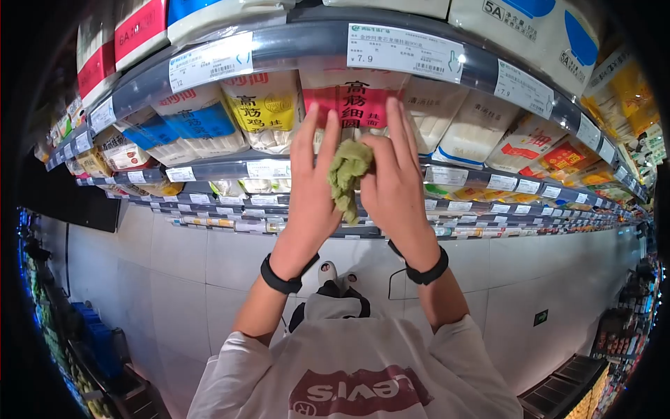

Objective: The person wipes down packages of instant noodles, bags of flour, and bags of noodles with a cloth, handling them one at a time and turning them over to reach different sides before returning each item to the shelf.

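Note:
A crumpled green cloth point(349, 171) hangs between my two hands. My right hand point(396, 178) grips it at the thumb side, while its other fingers reach up to a pink noodle package point(354, 98). On the other side, my left hand point(314, 185) has its fingers stretched against the same package's left part; its thumb is hidden beside the cloth. The package stands on a shelf, with a yellow noodle package point(262, 112) to its left and a pale noodle package point(429, 108) to its right. Both wrists wear black bands.
Above the packages runs a grey shelf edge point(300, 52) with price labels, including a large label point(405, 52). Lower shelves point(467, 202) hold more packaged goods. A pale tiled floor point(181, 255) lies below, with blue crates point(98, 339) at the lower left.

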{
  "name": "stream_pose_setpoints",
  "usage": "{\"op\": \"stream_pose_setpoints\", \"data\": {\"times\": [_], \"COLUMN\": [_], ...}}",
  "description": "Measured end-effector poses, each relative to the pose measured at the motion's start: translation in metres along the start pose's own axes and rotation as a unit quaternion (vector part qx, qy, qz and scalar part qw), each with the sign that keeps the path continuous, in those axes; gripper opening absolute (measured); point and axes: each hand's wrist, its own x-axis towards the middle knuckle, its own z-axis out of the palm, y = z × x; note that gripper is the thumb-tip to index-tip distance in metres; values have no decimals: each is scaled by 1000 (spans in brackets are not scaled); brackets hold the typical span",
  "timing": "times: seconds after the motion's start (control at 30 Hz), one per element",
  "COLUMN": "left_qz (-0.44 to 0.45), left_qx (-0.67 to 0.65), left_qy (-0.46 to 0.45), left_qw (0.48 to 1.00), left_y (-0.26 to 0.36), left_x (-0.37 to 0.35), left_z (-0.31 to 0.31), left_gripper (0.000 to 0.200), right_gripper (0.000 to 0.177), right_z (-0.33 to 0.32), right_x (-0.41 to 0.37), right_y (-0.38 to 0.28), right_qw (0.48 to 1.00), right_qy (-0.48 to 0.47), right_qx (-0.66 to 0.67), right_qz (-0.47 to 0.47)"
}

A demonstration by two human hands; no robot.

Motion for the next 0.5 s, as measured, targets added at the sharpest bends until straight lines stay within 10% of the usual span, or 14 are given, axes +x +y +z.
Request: {"op": "stream_pose_setpoints", "data": {"times": [0.4, 0.5], "left_qz": [32, 13], "left_qx": [207, 180], "left_qy": [-43, -47], "left_qw": [977, 983], "left_y": [-14, -16], "left_x": [19, 18], "left_z": [11, 8], "left_gripper": [72, 72], "right_gripper": [33, 44], "right_z": [4, -12], "right_x": [19, 22], "right_y": [36, 42], "right_qw": [997, 987], "right_qy": [-47, 131], "right_qx": [41, 91], "right_qz": [-33, -9]}}
